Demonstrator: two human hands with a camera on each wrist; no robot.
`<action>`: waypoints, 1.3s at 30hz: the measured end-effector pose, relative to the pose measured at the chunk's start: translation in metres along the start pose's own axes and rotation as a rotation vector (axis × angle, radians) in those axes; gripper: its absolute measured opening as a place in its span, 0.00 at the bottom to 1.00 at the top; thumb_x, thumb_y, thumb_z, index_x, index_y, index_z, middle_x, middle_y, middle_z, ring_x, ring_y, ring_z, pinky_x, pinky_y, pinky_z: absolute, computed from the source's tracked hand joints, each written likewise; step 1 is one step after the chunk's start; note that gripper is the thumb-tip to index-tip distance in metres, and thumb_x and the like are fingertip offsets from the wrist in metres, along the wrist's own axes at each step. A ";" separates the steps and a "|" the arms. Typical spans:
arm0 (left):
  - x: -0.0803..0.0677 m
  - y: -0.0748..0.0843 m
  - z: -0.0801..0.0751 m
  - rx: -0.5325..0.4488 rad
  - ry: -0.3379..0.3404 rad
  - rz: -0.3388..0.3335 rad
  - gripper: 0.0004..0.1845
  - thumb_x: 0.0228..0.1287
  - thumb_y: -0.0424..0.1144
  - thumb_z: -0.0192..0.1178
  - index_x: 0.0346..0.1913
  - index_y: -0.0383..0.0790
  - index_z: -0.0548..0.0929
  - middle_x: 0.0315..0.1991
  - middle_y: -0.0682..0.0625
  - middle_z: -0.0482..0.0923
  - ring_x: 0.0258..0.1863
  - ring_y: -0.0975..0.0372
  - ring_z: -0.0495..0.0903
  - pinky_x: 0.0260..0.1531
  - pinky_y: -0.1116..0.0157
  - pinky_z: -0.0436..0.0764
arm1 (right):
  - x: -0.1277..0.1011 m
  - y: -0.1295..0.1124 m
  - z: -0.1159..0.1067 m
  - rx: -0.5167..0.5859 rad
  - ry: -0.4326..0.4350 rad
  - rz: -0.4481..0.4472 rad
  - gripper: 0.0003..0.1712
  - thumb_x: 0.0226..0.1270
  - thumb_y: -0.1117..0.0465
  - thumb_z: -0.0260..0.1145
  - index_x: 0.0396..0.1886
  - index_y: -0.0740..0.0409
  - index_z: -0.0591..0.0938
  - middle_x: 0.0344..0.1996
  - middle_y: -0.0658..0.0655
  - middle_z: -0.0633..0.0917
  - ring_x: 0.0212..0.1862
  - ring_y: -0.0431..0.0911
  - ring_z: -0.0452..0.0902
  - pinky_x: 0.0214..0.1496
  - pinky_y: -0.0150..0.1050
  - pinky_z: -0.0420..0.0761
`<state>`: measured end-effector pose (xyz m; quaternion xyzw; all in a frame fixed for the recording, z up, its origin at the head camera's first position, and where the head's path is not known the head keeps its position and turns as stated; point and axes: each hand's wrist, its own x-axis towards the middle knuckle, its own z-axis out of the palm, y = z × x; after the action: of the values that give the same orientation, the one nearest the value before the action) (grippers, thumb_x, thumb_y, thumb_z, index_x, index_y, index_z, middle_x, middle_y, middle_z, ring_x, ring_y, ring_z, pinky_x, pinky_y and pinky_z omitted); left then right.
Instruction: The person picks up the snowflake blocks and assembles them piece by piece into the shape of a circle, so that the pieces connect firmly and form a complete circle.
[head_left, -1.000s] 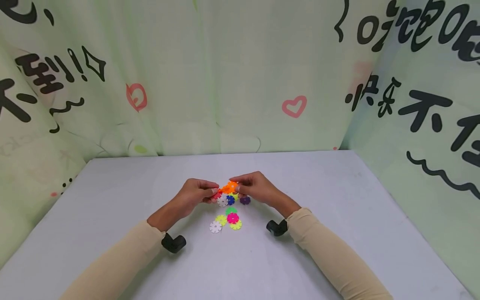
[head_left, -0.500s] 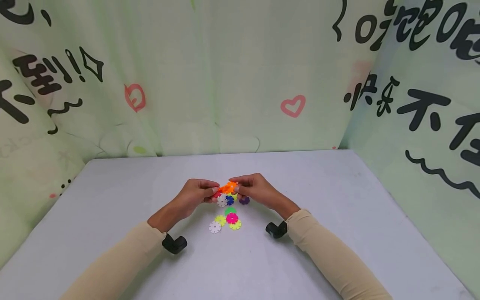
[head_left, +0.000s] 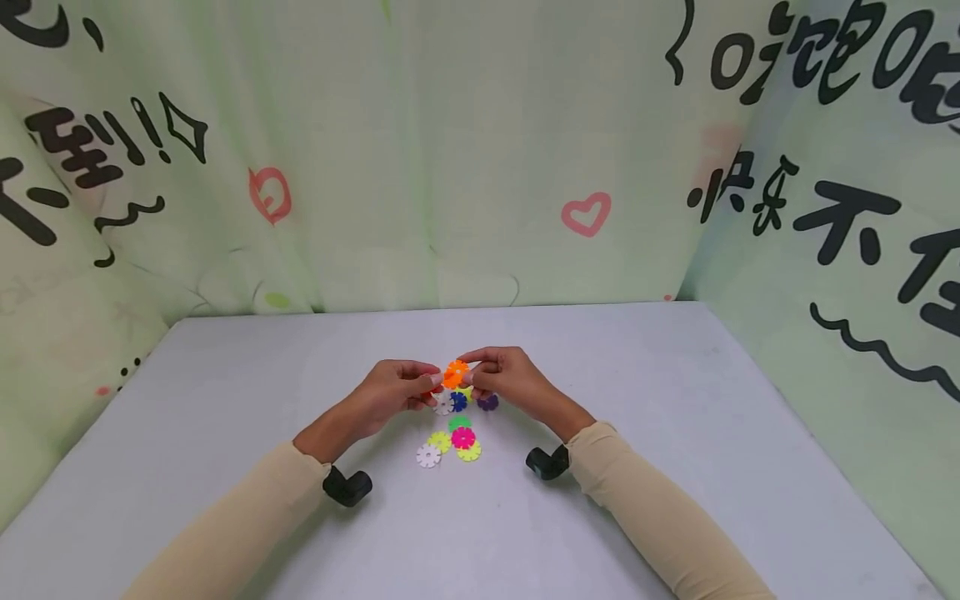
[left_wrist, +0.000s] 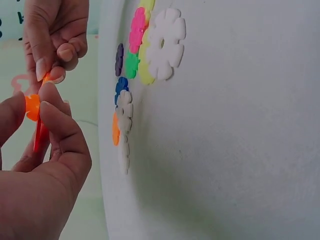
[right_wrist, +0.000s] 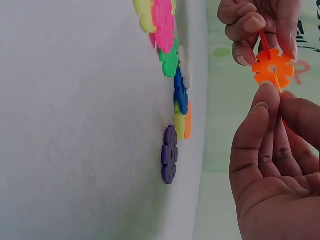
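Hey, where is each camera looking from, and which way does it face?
Head: on the person's head, facing forward and down across the white table toward the pale green curtain; beige sleeves, left hand and right hand show.
Left wrist: on that wrist, facing the left hand's work; left hand near, right hand beyond.
Right wrist: on that wrist, facing the right hand's work; right hand near, left hand beyond.
Both wrist views share the notched orange plastic disc between the hands and the notched purple plastic disc on the table.
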<state>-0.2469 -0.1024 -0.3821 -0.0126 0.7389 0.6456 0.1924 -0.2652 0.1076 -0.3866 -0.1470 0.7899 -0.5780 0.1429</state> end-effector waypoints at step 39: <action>-0.002 -0.003 -0.006 -0.160 -0.094 -0.075 0.16 0.67 0.42 0.44 0.53 0.39 0.66 0.45 0.37 0.74 0.31 0.53 0.80 0.34 0.63 0.76 | -0.005 0.012 -0.009 -0.538 -0.016 0.140 0.15 0.53 0.61 0.66 0.43 0.56 0.80 0.32 0.48 0.78 0.35 0.44 0.71 0.38 0.35 0.74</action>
<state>-0.2459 -0.1087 -0.3838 -0.0252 0.6742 0.6948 0.2491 -0.2651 0.1208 -0.3949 -0.1293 0.9221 -0.3348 0.1444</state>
